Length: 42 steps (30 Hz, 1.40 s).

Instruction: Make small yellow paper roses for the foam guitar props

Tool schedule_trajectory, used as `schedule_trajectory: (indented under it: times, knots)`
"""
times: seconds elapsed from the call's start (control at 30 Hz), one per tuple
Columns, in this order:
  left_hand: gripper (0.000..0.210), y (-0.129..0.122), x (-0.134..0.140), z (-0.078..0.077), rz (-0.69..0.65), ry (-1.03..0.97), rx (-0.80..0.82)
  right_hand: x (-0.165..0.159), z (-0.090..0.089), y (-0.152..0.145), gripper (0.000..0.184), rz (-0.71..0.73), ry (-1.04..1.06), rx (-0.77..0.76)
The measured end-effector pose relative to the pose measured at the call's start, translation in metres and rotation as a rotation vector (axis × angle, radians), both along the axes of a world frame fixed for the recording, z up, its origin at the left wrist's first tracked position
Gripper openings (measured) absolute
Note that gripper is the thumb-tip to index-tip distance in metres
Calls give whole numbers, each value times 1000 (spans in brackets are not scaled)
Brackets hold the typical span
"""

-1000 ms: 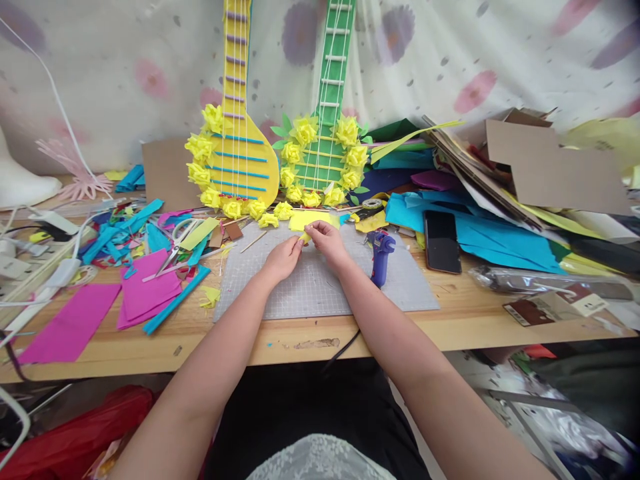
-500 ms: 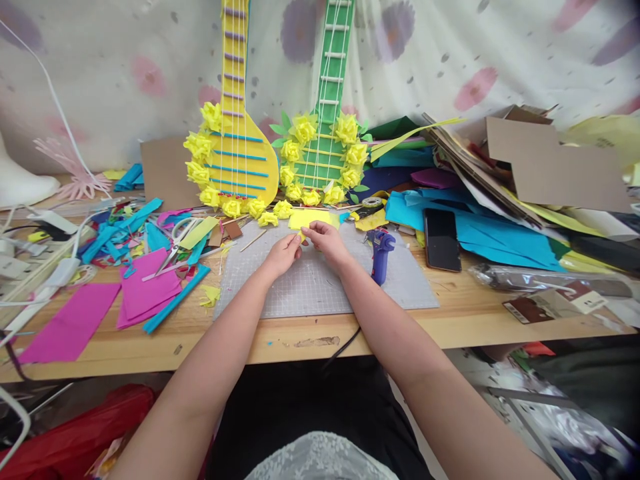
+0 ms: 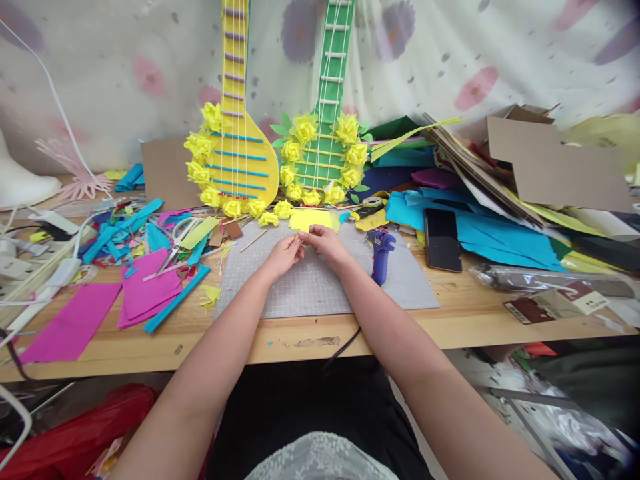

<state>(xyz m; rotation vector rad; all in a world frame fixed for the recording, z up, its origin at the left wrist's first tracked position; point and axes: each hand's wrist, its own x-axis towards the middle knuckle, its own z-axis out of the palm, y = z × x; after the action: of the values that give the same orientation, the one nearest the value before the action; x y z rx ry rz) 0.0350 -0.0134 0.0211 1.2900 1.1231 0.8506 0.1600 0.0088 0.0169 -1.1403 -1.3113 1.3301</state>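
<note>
Above the far part of the grey cutting mat [image 3: 295, 297], my two hands meet fingertip to fingertip. My left hand [image 3: 286, 255] is closed in a pinch, and my right hand [image 3: 327, 244] pinches from the other side. A small bit of yellow paper [image 3: 300, 235] shows between them, mostly covered by the fingers. Just beyond lies a flat yellow paper sheet [image 3: 314, 219]. Several yellow paper roses [image 3: 268, 219] sit near it. A blue glue gun [image 3: 382, 257] stands on the mat right of my right hand.
A yellow paper guitar [image 3: 240, 150] and a green one [image 3: 323, 150] lean at the back. Scissors [image 3: 175, 250], pink paper sheets [image 3: 150, 283] and blue scraps lie left. At right are a phone [image 3: 443, 240], blue paper [image 3: 505, 233] and stacked cardboard [image 3: 555, 167].
My fingers have shifted slightly around the yellow paper, and less of it shows now. Everything on the table stays where it was.
</note>
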Motion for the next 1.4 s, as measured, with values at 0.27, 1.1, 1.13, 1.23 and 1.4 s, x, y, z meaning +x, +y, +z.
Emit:
schedule_trajectory:
  times: [0.27, 1.1, 1.13, 1.23, 1.4]
  knots:
    - [29, 2, -2, -1, -42, -36, -7, -3, -1, 1, 43, -64, 35, 18]
    - [33, 2, -4, -1, 9, -139, 17, -8, 1, -1, 38, -107, 78, 37]
    - [33, 3, -4, -1, 31, -149, 29, -8, 1, -2, 39, -69, 70, 16]
    - [32, 4, -6, -1, 30, -178, 39, -9, 1, -3, 37, -57, 92, 8]
    - [31, 4, -8, -1, -42, -191, -49, -4, -2, 2, 30, -206, 145, 41]
